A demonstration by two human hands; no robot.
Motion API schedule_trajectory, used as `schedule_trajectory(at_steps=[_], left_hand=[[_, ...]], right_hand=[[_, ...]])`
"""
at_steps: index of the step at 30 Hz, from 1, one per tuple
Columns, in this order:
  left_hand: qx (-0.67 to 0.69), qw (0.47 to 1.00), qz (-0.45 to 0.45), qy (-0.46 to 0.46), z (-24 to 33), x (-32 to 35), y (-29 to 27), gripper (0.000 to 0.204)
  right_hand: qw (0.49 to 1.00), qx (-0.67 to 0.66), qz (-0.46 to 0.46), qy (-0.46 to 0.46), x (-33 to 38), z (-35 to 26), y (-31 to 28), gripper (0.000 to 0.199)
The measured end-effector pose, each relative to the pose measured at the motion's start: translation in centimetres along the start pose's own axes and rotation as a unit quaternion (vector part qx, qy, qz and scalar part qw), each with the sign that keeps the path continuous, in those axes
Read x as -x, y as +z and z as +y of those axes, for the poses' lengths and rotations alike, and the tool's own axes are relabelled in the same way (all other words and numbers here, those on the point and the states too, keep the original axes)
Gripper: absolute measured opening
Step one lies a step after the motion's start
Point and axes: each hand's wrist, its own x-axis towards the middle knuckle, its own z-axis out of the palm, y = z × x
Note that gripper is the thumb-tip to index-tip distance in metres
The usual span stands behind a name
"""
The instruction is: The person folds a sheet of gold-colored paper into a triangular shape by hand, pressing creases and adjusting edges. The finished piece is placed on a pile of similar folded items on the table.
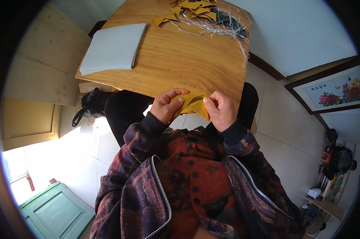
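A folded piece of golden-yellow paper [198,106] is stretched between my two hands, just over the near edge of the wooden table [180,67]. My left hand [164,106] pinches its left end between thumb and fingers. At the upper right corner, my right hand [222,110] is closed on the same paper. One pointed flap hangs down beside the right thumb, and a fold gapes in the middle. The fingertips behind the paper are partly hidden.
Several folded yellow paper pieces [161,20] lie at the table's far end, beside tangled clear plastic strips [206,27]. A stack of white sheets [113,47] rests at the table's left. A black plastic bag [93,101] is below it. A framed flower picture [335,89] leans at the right.
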Motion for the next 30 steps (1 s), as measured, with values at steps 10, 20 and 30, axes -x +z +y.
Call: schedule_trajectory(at_steps=[10,20,30], left_hand=[[-0.058,0.995,0.075,0.005,-0.1,-0.2,0.4,0.025],[-0.136,0.987,0.080,0.040,-0.5,-0.3,0.0,0.046],[-0.159,0.979,0.124,0.033,-1.0,-0.5,-0.1,0.054]], right_hand=[[0.999,0.032,0.000,-0.019,0.0,0.7,0.2,0.019],[0.996,0.009,-0.084,-0.018,-1.0,1.9,-0.9,0.032],[0.975,0.161,0.071,-0.134,-0.5,2.9,1.4,0.033]])
